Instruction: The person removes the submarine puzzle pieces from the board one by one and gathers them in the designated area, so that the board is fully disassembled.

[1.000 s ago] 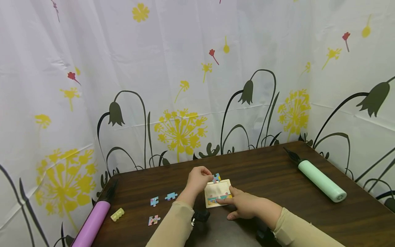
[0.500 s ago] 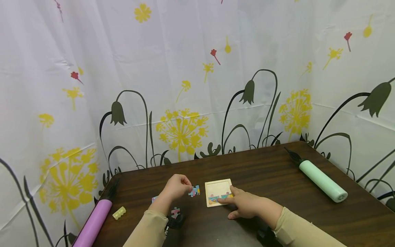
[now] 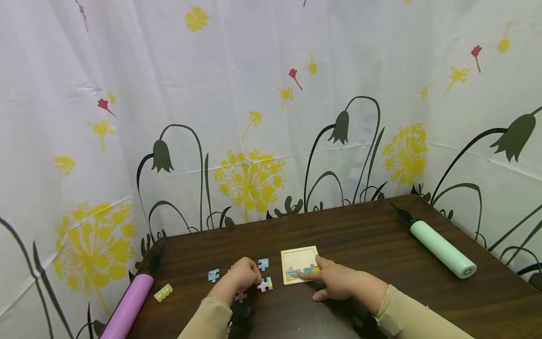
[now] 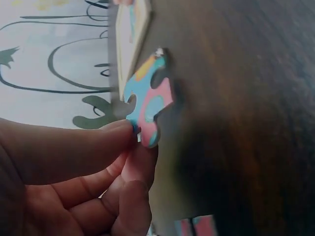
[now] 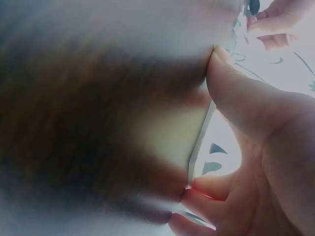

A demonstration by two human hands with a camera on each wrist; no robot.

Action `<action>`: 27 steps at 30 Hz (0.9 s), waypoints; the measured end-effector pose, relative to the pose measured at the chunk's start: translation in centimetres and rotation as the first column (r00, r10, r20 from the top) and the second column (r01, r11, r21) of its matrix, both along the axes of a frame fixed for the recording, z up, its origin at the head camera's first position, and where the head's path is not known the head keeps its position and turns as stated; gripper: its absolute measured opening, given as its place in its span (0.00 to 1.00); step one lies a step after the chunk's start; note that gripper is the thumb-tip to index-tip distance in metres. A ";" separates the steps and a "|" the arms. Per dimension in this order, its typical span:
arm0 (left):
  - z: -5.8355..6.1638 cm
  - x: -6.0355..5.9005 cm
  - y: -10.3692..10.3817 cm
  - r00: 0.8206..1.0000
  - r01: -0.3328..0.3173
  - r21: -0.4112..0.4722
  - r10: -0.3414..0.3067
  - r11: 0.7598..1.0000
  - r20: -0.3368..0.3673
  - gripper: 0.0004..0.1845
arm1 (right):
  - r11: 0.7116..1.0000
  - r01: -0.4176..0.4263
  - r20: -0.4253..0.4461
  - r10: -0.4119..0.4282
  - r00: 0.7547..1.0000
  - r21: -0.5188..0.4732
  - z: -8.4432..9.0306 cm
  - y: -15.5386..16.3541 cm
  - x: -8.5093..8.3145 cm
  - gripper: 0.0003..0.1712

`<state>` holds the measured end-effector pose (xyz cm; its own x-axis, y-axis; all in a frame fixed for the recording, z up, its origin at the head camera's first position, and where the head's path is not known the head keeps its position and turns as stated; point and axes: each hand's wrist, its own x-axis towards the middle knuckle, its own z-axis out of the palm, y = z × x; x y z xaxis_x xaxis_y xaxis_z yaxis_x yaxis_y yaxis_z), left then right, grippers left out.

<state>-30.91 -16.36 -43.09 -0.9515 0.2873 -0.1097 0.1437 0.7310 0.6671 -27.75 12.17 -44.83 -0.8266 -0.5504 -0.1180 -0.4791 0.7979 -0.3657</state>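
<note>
My left hand [image 3: 243,275] pinches a loose puzzle piece [image 4: 146,102] on the table [image 3: 372,240] left of the tray [image 3: 298,259], which my right hand's [image 3: 334,281] fingers steady; only its near row looks filled, three pieces lying loose.

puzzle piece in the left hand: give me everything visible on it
The puzzle piece is small, flat and thin, printed in blue, pink and an orange patch, with rounded tabs and notches; it looks like wood or card. The left hand pinches one tab between fingertips. In the left wrist view it is held on edge against the dark brown table. It lies just left of the puzzle tray, apart from it.
</note>
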 end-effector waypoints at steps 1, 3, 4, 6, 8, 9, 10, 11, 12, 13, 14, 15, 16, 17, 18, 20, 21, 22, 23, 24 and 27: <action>-0.1 0.0 0.0 1.000 -0.005 -0.005 0.005 1.000 -0.001 0.11 | 1.000 0.001 0.001 -0.001 1.000 0.000 0.0 0.0 0.0 0.37; -0.2 0.1 0.0 1.000 -0.012 -0.006 0.012 1.000 -0.002 0.11 | 1.000 0.004 0.003 -0.004 1.000 0.001 0.0 0.0 0.0 0.37; -0.2 0.2 0.1 1.000 -0.018 -0.006 0.018 1.000 -0.006 0.10 | 1.000 0.005 0.002 -0.005 1.000 0.001 0.0 0.0 0.0 0.37; -0.1 0.2 0.4 0.999 -0.034 -0.021 0.033 0.999 -0.030 0.10 | 1.000 0.008 0.003 -0.008 1.000 0.004 -0.1 0.0 0.0 0.37; 0.2 0.3 0.8 0.997 -0.046 -0.046 0.043 0.998 -0.067 0.09 | 1.000 0.013 0.003 -0.013 1.000 0.005 -0.1 0.0 0.0 0.37; 0.4 0.3 1.2 0.995 -0.051 -0.062 0.045 0.997 -0.091 0.10 | 1.000 0.013 0.003 -0.013 1.000 0.005 0.0 0.0 0.0 0.37; 0.6 0.3 1.6 0.992 -0.053 -0.078 0.043 0.996 -0.119 0.09 | 1.000 0.015 0.003 -0.015 1.000 0.003 0.0 0.0 0.0 0.36; 0.7 0.3 2.0 0.989 -0.050 -0.094 0.036 0.994 -0.141 0.09 | 1.000 0.015 0.003 -0.015 1.000 0.003 0.0 0.0 0.0 0.36; 0.8 0.3 2.5 0.988 -0.042 -0.102 0.026 0.994 -0.154 0.08 | 1.000 0.015 0.003 -0.015 1.000 0.002 0.0 0.0 0.0 0.36; 0.9 0.3 3.0 0.987 -0.031 -0.107 0.013 0.994 -0.161 0.07 | 1.000 0.015 0.004 -0.015 1.000 0.000 0.0 0.0 0.0 0.36; 1.0 0.3 3.5 0.985 -0.020 -0.111 0.000 0.994 -0.171 0.07 | 1.000 0.015 0.005 -0.015 1.000 -0.002 0.0 0.0 -0.1 0.36; 1.0 0.3 4.1 0.984 -0.008 -0.118 -0.013 0.993 -0.176 0.06 | 1.000 0.015 0.005 -0.015 1.000 -0.002 0.0 0.0 -0.1 0.36; 0.9 0.3 4.6 0.984 0.003 -0.117 -0.024 0.993 -0.175 0.07 | 1.000 0.014 0.004 -0.014 1.000 0.000 -0.1 0.1 -0.1 0.36; 0.8 0.2 5.1 0.984 0.013 -0.126 -0.035 0.992 -0.174 0.07 | 1.000 0.013 0.003 -0.013 1.000 0.002 -0.1 0.1 -0.2 0.36; 0.7 0.1 5.6 0.983 0.022 -0.134 -0.046 0.991 -0.176 0.08 | 1.000 0.013 0.003 -0.013 1.000 0.004 -0.1 0.1 -0.2 0.36; 0.3 -0.1 6.4 0.980 0.033 -0.164 -0.064 0.986 -0.186 0.10 | 1.000 0.010 0.001 -0.010 1.000 0.006 -0.2 0.2 -0.3 0.37; 0.1 -0.2 6.7 0.981 0.036 -0.179 -0.069 0.983 -0.184 0.11 | 1.000 0.008 0.000 -0.008 1.000 0.005 -0.3 0.2 -0.3 0.36; -0.1 -0.3 6.9 0.981 0.036 -0.189 -0.071 0.981 -0.180 0.12 | 1.000 0.006 0.000 -0.006 1.000 0.005 -0.3 0.2 -0.3 0.37; -0.3 -0.4 7.1 0.981 0.036 -0.203 -0.073 0.979 -0.181 0.12 | 1.000 0.005 0.001 -0.005 1.000 0.002 -0.3 0.2 -0.3 0.37; -0.5 -0.5 7.2 0.981 0.034 -0.209 -0.072 0.977 -0.178 0.12 | 1.000 0.003 0.003 -0.003 1.000 -0.001 -0.3 0.2 -0.3 0.37; -0.8 -0.6 7.4 0.983 0.026 -0.208 -0.062 0.978 -0.170 0.11 | 1.000 -0.004 -0.001 0.004 1.000 -0.006 -0.3 0.2 -0.2 0.37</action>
